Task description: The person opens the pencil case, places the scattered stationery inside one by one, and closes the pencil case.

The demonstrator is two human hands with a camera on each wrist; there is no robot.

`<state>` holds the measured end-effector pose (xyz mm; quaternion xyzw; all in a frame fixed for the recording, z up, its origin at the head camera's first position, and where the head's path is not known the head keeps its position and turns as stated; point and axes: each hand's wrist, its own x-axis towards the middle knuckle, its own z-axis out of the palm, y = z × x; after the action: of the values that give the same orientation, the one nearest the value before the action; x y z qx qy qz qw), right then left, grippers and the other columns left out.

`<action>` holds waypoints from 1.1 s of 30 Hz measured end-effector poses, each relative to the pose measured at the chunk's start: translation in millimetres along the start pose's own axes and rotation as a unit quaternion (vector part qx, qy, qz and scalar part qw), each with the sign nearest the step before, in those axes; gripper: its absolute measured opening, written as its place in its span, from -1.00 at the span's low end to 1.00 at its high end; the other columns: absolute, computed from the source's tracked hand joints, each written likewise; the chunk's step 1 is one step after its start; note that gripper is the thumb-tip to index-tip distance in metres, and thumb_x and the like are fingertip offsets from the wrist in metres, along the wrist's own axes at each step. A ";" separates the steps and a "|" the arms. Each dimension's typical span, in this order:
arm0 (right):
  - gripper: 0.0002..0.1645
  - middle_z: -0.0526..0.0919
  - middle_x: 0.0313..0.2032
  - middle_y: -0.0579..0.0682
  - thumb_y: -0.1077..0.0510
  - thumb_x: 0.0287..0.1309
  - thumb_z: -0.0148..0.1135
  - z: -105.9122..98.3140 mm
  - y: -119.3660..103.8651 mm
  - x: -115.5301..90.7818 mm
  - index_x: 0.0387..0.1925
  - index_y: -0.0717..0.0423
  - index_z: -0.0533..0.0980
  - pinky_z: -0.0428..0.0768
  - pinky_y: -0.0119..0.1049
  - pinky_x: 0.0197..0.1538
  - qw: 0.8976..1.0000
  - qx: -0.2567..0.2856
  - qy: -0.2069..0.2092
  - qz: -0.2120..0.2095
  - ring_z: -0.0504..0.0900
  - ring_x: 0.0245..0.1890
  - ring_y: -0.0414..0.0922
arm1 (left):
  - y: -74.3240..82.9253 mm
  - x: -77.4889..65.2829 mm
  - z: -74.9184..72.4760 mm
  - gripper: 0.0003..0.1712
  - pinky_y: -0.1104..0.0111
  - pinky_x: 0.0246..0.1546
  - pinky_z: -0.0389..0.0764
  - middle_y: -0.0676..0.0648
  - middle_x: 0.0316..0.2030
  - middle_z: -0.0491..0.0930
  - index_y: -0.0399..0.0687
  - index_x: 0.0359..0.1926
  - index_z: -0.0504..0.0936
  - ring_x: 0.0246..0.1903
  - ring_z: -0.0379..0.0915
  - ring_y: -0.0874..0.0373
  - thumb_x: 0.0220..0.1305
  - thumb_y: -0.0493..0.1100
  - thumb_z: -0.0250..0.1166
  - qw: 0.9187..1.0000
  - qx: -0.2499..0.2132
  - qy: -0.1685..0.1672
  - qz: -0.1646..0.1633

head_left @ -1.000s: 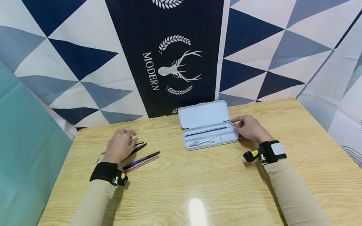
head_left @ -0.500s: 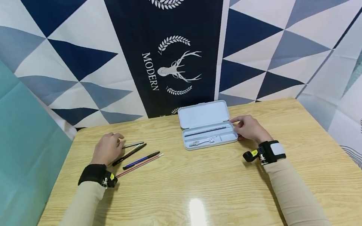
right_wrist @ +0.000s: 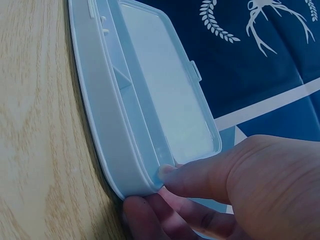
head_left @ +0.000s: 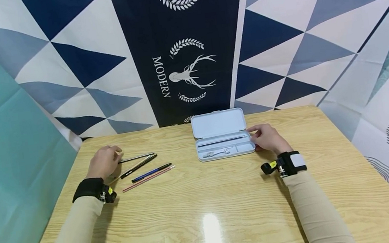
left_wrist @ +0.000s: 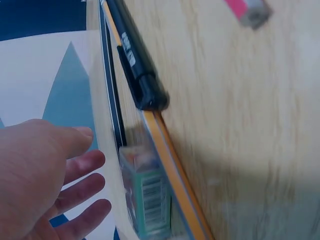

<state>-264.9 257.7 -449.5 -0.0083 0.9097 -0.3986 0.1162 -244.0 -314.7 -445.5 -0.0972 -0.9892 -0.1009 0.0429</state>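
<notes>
A light blue pencil case lies with its lid raised at the back of the table. It holds a dark pencil and a pale compass. My right hand pinches its right end; in the right wrist view the thumb is over the rim and fingers are below. My left hand, fingers loosely bent and holding nothing, hovers beside a small wrapped block with a barcode. Nearby lie a black pen, an orange pencil and a dark thin stick.
A blue pen and a red pencil lie nearer on the wooden table. Patterned cloth hangs along the table's back edge. A teal cloth hangs at the left.
My left hand has moved left, away from the pens and pencils, uncovering more of them. My right hand and the pencil case have stayed in place.
</notes>
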 end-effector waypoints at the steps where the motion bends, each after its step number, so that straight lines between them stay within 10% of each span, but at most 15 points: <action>1: -0.42 0.66 -0.01 0.31 0.30 0.59 0.18 0.0 -0.1 -0.2 0.54 0.35 0.50 0.75 -0.36 -0.27 1.000 0.001 0.000 0.000 0.70 -0.29 -0.09 | -1.2 0.0 -0.3 -0.72 -0.11 -0.06 0.82 -0.38 -0.11 0.79 -0.39 0.16 0.77 -0.12 0.77 -0.26 0.59 -0.28 0.38 1.000 -0.001 0.000 -0.002; 20: -0.42 0.68 -0.01 0.31 0.29 0.59 0.18 -0.2 2.3 2.1 0.53 0.34 0.51 0.75 -0.35 -0.27 1.000 -0.005 0.000 -0.003 0.72 -0.30 -0.10 | -32.6 -2.9 -18.7 -0.65 -0.17 0.05 0.76 -0.33 -0.08 0.79 -0.30 0.08 0.82 -0.03 0.73 -0.29 0.46 -0.58 0.23 0.995 -0.045 -0.063 0.067; 33: -0.43 0.66 -0.02 0.30 0.30 0.59 0.16 0.8 2.8 2.1 0.52 0.32 0.53 0.73 -0.37 -0.27 1.000 -0.006 0.004 0.002 0.71 -0.32 -0.11 | -36.8 -4.0 -16.2 -0.55 -0.18 0.10 0.79 -0.31 -0.08 0.82 -0.29 0.11 0.82 0.02 0.76 -0.31 0.33 -0.66 0.27 0.994 -0.029 -0.100 0.032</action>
<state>-266.6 258.8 -452.5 -0.0053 0.9123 -0.3933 0.1139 -246.4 -354.2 -437.2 -0.1392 -0.9816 -0.1183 -0.0558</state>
